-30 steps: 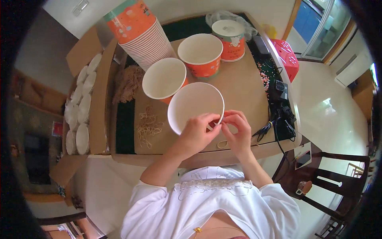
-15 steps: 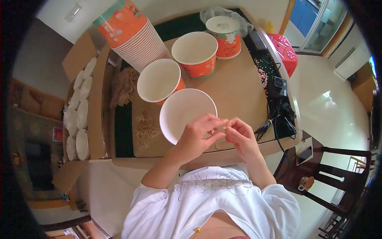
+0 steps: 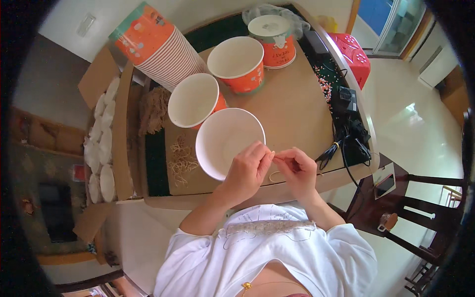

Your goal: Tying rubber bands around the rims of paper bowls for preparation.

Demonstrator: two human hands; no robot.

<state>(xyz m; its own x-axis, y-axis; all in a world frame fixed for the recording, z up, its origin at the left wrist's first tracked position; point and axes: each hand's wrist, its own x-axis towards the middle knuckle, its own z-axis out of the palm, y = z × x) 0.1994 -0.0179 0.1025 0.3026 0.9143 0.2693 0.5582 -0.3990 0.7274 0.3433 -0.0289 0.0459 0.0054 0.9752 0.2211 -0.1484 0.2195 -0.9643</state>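
In front of me, my left hand point(image 3: 246, 169) and my right hand point(image 3: 299, 170) meet fingertip to fingertip, both closed in a pinch. Between them is a thin pale cord, mostly hidden by the fingers; a loop of this cord point(image 3: 271, 176) shows beneath, over the table edge. Just beyond my left hand a paper bucket point(image 3: 213, 141) shows its white inside. Behind it sit another bucket point(image 3: 193, 100) and a third orange one point(image 3: 237, 64), mouths up. Loose cords point(image 3: 181, 161) lie in a tangle left of the nearest bucket.
A tall stack of nested orange buckets point(image 3: 166, 57) leans at the far left, beside a brown fibre bundle point(image 3: 154, 110). An orange tub point(image 3: 276, 49) stands at the back. Black cables point(image 3: 349, 141) and an adapter line the right edge. An open carton point(image 3: 123, 148) holds white round pieces.
My left fingers, spread before, have closed into a pinch against the right fingertips. The view has shifted slightly; the buckets stay in the same arrangement.
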